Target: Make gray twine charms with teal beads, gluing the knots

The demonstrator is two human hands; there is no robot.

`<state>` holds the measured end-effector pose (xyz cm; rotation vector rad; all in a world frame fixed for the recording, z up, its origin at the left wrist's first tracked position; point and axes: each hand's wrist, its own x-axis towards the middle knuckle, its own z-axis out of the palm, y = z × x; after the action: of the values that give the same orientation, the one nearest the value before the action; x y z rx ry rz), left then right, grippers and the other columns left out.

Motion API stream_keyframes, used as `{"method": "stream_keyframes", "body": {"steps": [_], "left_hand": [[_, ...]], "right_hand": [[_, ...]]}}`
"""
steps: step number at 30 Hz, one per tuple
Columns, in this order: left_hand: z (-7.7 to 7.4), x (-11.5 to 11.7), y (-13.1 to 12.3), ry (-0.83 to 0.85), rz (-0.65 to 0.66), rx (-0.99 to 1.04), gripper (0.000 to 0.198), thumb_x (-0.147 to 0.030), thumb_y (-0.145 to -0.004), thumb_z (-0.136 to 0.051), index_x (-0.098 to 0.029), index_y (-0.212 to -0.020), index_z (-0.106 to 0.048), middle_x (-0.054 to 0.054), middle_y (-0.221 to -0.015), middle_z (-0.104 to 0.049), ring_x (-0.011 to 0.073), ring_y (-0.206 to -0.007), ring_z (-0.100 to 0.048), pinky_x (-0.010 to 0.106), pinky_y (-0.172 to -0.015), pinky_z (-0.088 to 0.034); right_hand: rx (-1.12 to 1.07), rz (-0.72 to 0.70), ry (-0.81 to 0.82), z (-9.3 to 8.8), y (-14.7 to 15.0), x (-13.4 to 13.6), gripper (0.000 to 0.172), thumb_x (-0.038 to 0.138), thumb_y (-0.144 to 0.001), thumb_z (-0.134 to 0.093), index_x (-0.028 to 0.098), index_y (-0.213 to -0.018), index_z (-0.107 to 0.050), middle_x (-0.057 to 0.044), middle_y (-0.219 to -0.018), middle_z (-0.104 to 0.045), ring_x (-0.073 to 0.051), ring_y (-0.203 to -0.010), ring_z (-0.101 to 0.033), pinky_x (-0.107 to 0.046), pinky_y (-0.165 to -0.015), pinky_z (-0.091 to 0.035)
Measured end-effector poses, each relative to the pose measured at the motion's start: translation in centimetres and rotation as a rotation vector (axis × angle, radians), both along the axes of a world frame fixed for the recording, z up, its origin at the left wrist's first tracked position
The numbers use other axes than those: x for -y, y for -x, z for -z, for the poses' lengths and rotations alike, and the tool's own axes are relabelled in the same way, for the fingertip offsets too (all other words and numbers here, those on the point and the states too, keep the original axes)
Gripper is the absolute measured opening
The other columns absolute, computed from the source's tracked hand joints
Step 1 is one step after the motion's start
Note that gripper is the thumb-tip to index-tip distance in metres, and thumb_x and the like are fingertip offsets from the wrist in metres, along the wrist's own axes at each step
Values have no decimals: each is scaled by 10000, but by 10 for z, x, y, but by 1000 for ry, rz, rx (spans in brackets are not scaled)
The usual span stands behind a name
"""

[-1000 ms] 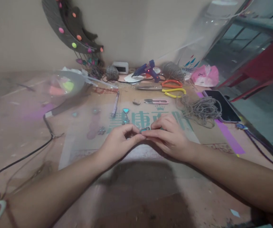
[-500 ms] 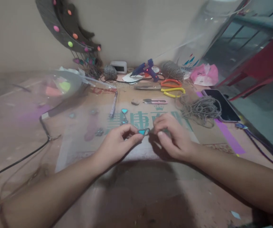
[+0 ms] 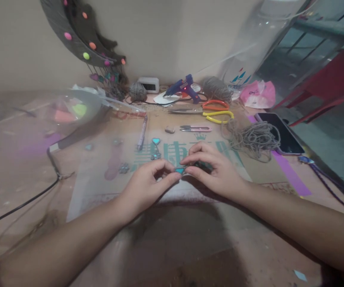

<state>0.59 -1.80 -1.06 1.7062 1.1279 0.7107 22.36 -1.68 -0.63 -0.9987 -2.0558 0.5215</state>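
Observation:
Between thumb and fingers, my left hand (image 3: 150, 181) pinches a small turquoise heart piece (image 3: 179, 170) with a dark cord edge. My right hand (image 3: 209, 165) has its thumb and fingertips closed at the right side of the same heart, where a grey cord loop showed before; the loop is now mostly hidden by the fingers. Just beyond my left hand lie another turquoise heart (image 3: 156, 141) joined by cord to a small flower (image 3: 155, 156), and a grey flower piece (image 3: 124, 168) sits farther left.
Past the hands lie pink thread snips (image 3: 195, 128), a pen (image 3: 142, 133), scissors (image 3: 216, 111) and a blue glue gun (image 3: 180, 87). Loose grey cord (image 3: 255, 139) and a phone (image 3: 281, 133) are at right. A black cable (image 3: 25, 205) runs along the left.
My right hand has moved left to the heart piece, and its fingers have closed on the side with the loop. My left hand keeps its pinch. The view has shifted slightly.

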Motion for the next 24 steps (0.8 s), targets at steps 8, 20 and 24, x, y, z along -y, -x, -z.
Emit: {"method": "stream_keyframes", "body": {"steps": [8,20,24], "left_hand": [[2,2,-1,14,-9,84,154,-326,-871,-697,-197,-955,-682,2,-850,-707,142,-771,-642,256,-720,-482],[6,2,2,-88,-54,87,77,-292,-885,-689,-217,-903,-691,-22,-831,-716,123,-749,-647,236,-703,-489],[4,2,1,-77,-32,65,96,-307,-876,-703,-211,-871,-700,-17,-803,-718,129,-734,-645,240,-691,-489]], "right_hand": [[90,-40,-115,0,0,1,87,257,-956,-624,219,-928,-697,-63,-949,-649,-204,-945,-638,-373,-844,-511],[68,-50,-175,-2,-1,0,193,386,-954,-659,224,-1056,-687,-58,-918,-693,-204,-902,-652,-367,-816,-505],[82,-46,-204,0,1,0,102,301,-970,-634,230,-963,-707,-53,-917,-694,-192,-901,-649,-366,-822,-498]]}}
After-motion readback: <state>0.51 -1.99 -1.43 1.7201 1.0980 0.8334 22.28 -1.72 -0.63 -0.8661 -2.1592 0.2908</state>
